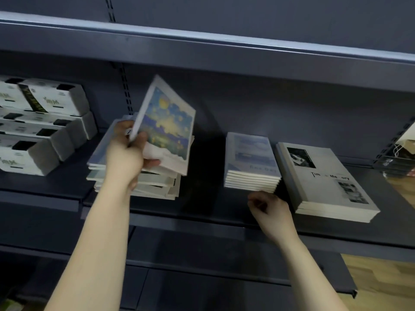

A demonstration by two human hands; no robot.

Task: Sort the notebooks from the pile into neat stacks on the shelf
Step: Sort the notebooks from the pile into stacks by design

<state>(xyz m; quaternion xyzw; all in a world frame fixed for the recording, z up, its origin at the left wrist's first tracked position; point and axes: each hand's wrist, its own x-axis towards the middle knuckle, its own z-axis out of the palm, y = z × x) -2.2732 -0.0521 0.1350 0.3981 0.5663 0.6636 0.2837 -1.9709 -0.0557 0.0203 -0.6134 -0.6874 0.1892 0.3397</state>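
Sorting partly done: two neat stacks made, the pile not yet cleared.

The left grip point(125, 153) was clamped on the lower corner of a painted-sky notebook point(166, 122), holding it tilted up on edge above the loose pile point(155, 187) at the left-centre of the shelf point(202, 212). The right grip point(269, 209) had its fingers curled in on nothing, just in front of the blue-cover stack point(251, 162). That stack and the grey-cover stack point(325, 185) beside it lay squared up, apart from each other. The pile held several notebooks lying askew, so by my reading a good share of the sorting was left. No painted-sky stack showed yet; the bare shelf between pile and blue stack looked the likely place for one. White boxes point(45, 122) sat at far left.
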